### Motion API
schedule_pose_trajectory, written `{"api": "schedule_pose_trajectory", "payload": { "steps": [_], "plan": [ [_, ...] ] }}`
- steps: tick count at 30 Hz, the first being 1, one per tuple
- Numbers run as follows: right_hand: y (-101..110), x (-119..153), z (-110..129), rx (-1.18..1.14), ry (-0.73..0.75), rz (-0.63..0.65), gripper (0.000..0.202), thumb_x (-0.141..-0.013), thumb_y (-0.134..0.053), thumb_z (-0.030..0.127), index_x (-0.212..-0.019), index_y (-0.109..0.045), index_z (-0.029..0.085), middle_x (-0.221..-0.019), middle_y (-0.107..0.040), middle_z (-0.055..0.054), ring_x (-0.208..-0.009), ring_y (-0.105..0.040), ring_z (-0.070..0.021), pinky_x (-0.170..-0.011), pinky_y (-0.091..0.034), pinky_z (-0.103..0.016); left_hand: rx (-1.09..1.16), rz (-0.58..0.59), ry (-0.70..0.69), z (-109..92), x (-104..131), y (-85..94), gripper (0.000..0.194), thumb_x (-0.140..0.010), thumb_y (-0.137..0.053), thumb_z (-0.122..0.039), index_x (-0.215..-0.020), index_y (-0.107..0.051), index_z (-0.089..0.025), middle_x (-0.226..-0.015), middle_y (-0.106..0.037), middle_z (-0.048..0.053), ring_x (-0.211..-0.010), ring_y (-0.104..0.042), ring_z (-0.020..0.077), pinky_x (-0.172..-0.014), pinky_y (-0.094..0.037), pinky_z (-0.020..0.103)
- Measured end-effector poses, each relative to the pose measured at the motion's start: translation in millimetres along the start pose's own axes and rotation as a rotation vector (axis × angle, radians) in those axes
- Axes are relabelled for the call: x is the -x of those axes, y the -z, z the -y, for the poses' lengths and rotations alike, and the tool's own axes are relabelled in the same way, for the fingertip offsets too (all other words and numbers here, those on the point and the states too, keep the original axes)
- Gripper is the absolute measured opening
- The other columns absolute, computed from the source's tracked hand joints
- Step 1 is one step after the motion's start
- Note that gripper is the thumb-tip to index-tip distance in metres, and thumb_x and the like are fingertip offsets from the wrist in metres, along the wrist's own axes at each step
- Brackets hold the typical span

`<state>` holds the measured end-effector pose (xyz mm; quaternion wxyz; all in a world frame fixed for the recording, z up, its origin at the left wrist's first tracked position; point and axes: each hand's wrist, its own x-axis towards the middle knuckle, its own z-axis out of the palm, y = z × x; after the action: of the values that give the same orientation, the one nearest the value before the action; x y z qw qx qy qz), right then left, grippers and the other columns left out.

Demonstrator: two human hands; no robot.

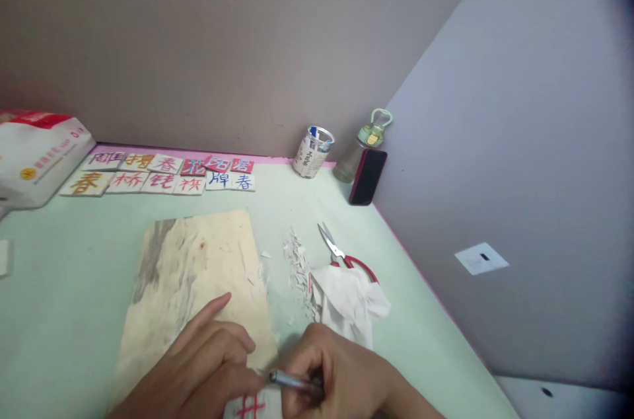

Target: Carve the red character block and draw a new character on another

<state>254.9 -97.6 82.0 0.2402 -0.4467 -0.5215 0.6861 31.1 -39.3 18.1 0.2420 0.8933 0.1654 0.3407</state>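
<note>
My left hand (211,356) rests over the lower part of a wooden board (211,247), one finger stretched out and the others bent. Its lowest visible finger presses at the upper edge of a white tile (252,406) with red lines, holding it down; the tile is partly cut off by the frame. Beside it, my right hand (329,376) is closed around a slim, silver pen-like tool (292,380). The tool's working end is hidden, so its exact kind does not show.
White shavings (298,267) lie right of the board, near red-handled scissors (341,250) and a crumpled white cloth (347,297). Character-painted tiles (161,182) line the back left by a white bag (42,158). A can (310,158), bottle (349,158) and phone (368,178) stand at back right.
</note>
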Motion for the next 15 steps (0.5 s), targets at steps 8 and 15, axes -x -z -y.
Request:
{"api": "schedule_pose_trajectory", "payload": {
  "steps": [8,15],
  "plan": [
    [38,19,-18,-0.130,0.170,-0.493,0.048,-0.083,-0.072,0.060,-0.065,-0.053,0.020,-0.049,-0.039,0.010,-0.039,-0.021,-0.0046,-0.038,-0.014,-0.021,-0.074,-0.143,0.056,29,1,23.5,0.030,-0.083,-0.059,-0.030,-0.112,-0.056,-0.027,-0.100,-0.070,0.002,-0.105,-0.069,0.0245,-0.120,-0.040,0.051],
    [15,3,-8,0.592,0.061,-0.767,0.029,-0.105,-0.047,0.036,-0.116,-0.068,0.019,-0.087,-0.066,-0.004,-0.079,-0.060,-0.0195,-0.070,-0.044,-0.029,-0.155,-0.189,0.021,49,11,7.8,0.039,-0.082,-0.065,-0.035,-0.119,-0.056,-0.030,-0.107,-0.069,0.002,-0.107,-0.069,0.0236,-0.123,-0.035,0.044]
  ]
}}
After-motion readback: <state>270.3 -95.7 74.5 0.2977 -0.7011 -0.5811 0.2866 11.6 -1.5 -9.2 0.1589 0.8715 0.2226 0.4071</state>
